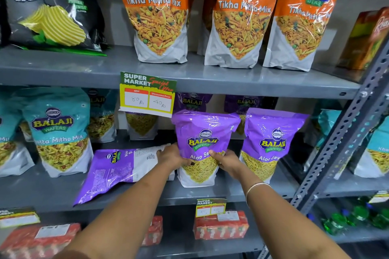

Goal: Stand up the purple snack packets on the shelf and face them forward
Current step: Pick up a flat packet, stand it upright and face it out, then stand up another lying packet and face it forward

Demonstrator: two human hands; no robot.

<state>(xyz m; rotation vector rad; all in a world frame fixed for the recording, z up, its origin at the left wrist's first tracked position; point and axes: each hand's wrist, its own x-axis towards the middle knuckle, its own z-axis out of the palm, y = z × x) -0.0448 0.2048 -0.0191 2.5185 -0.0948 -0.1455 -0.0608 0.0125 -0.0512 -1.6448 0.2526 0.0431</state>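
left hand, right hand, both clasped, forearms extended

- The left hand and right hand sit on either side of an upright packet on the middle shelf.
- Left of the left hand, touching it, a packet lies flat.
- Right of the right hand, just beside it, stands another packet.
- Behind the hands, more packets stand at the back.
- Above the left hand hangs a price tag.
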